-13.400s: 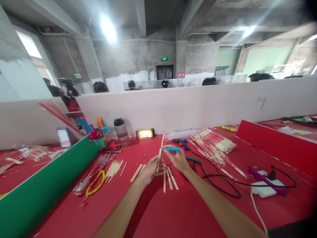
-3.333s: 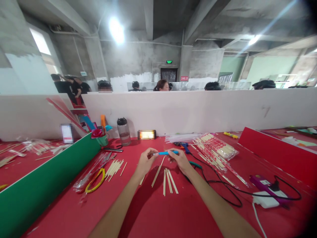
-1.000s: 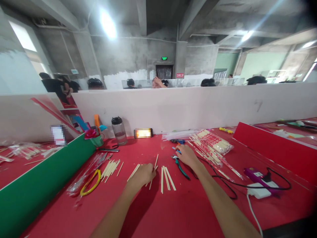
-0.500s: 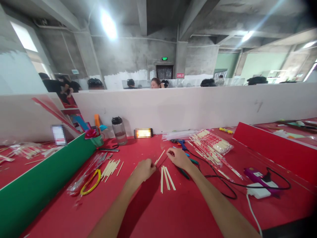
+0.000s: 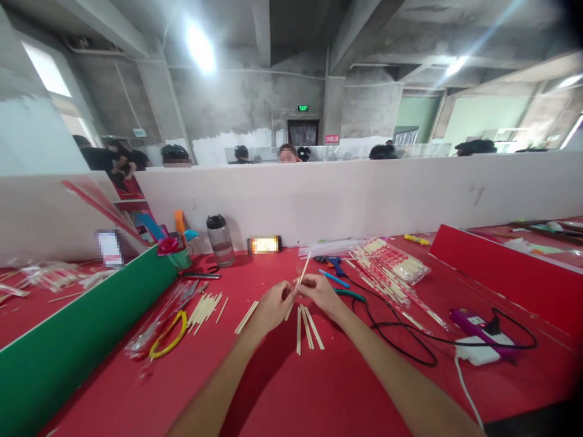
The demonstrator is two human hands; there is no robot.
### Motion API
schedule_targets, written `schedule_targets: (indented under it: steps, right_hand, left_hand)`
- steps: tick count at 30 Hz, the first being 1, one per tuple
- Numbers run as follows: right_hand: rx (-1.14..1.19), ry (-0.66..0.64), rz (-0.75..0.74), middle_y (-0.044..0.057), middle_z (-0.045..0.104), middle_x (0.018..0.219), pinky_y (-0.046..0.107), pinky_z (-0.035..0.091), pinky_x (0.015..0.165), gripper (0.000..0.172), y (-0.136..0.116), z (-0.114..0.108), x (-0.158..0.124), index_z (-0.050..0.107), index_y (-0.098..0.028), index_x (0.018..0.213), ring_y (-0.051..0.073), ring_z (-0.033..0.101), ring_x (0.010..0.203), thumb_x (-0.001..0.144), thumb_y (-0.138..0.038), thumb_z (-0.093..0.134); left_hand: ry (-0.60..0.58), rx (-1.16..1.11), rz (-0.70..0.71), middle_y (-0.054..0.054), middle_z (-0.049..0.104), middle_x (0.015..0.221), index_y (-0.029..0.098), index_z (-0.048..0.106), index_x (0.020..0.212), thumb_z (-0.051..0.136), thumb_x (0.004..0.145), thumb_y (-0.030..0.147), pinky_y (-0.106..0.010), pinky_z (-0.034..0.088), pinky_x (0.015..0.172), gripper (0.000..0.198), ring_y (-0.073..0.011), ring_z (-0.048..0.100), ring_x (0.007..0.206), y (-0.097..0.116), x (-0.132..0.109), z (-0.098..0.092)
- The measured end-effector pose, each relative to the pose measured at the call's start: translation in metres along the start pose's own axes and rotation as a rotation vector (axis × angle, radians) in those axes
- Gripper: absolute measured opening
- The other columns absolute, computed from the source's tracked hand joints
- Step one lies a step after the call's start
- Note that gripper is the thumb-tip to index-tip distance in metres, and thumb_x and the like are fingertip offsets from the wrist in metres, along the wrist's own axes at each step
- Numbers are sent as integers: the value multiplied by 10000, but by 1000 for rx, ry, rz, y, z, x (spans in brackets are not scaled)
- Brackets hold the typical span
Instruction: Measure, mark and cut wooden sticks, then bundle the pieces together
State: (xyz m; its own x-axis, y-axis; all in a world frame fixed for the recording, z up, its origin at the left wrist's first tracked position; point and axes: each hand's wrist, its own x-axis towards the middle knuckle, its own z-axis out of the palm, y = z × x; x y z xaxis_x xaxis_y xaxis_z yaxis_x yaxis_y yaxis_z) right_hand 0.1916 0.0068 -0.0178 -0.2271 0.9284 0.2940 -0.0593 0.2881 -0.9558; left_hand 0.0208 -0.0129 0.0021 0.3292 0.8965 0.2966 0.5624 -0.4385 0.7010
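Near the middle of the red table, my left hand (image 5: 277,306) and my right hand (image 5: 320,292) meet fingertip to fingertip around a pale wooden stick (image 5: 305,267), which slants up and to the right. Both hands pinch it. Below my right hand lie several loose sticks (image 5: 310,328), spread a little. A few more sticks (image 5: 246,317) lie side by side just left of my left hand. Farther left is a larger pile of short sticks (image 5: 203,311) beside yellow-handled scissors (image 5: 168,335).
A bottle (image 5: 220,241) and a phone (image 5: 265,244) stand by the white partition (image 5: 328,194). To the right are a blue glue gun (image 5: 336,265), teal-handled pliers (image 5: 350,295), packaged sticks (image 5: 392,264), black cable and a purple power strip (image 5: 478,328). A green divider (image 5: 91,328) borders the left.
My right hand has come down and left to meet my left hand at the stick. The stick stands steeper and higher, and the sticks left of my left hand are now uncovered.
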Motion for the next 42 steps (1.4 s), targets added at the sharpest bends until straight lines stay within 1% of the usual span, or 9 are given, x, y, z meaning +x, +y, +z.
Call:
schedule_targets:
  steps: [3,8,21,25,29,34,36,38,42]
  right_hand:
    - [-17,37,-11,22,693,746,300,509,703,239,0,-3,1,694,-164,820,164,626,690,718,-377,728]
    - [23,56,-2,28,703,759,318,524,704,261,3,-5,3,690,-170,833,183,645,709,685,-376,752]
    - [62,36,0,16,692,728,328,528,736,200,-1,-5,2,698,-165,790,177,649,701,692,-333,743]
    - [51,46,19,29,707,750,337,527,764,230,-4,-5,1,717,-162,819,185,656,729,682,-343,757]
    - [93,93,57,41,721,811,340,536,774,290,-5,-9,2,735,-163,850,194,656,766,650,-366,785]
    - [130,201,97,25,706,759,305,537,730,321,-6,-25,6,748,-166,859,166,637,694,620,-370,814]
    - [140,242,122,26,705,756,286,531,684,321,-7,-30,7,747,-168,851,160,634,669,617,-377,819]
    - [154,277,138,29,705,760,274,526,654,319,-7,-34,8,742,-168,827,161,634,665,604,-379,828]
    - [209,311,101,23,697,765,279,534,692,335,-9,-37,10,736,-158,806,148,625,671,571,-368,850]
  left_hand:
    - [0,-87,51,-45,667,811,167,607,826,477,911,405,-257,419,702,285,-167,587,754,-2,2,2]
    - [-1,-162,54,-30,664,768,154,637,789,503,898,393,-241,419,671,295,-154,576,716,-11,7,6]
    - [-8,-208,32,-38,690,777,147,686,825,528,876,371,-242,436,656,279,-155,588,688,-17,8,9]
    - [-7,-227,34,-35,686,766,145,686,831,517,879,386,-243,444,652,298,-154,588,683,-14,7,8]
    - [-42,-285,16,-46,685,790,135,689,859,526,868,365,-250,473,663,282,-153,598,690,-14,8,8]
    - [-134,-395,-29,-92,695,893,119,680,983,572,842,357,-292,526,686,297,-183,638,758,-17,8,6]
    - [-193,-454,-25,-116,693,998,129,653,1101,582,849,371,-319,545,717,356,-200,656,817,-16,6,4]
    - [-234,-491,18,-126,687,1081,151,618,1197,603,851,360,-348,543,805,405,-214,664,905,-14,4,2]
    - [-249,-493,94,-111,691,1140,177,622,1244,674,809,293,-370,477,970,453,-232,639,1064,-13,3,0]
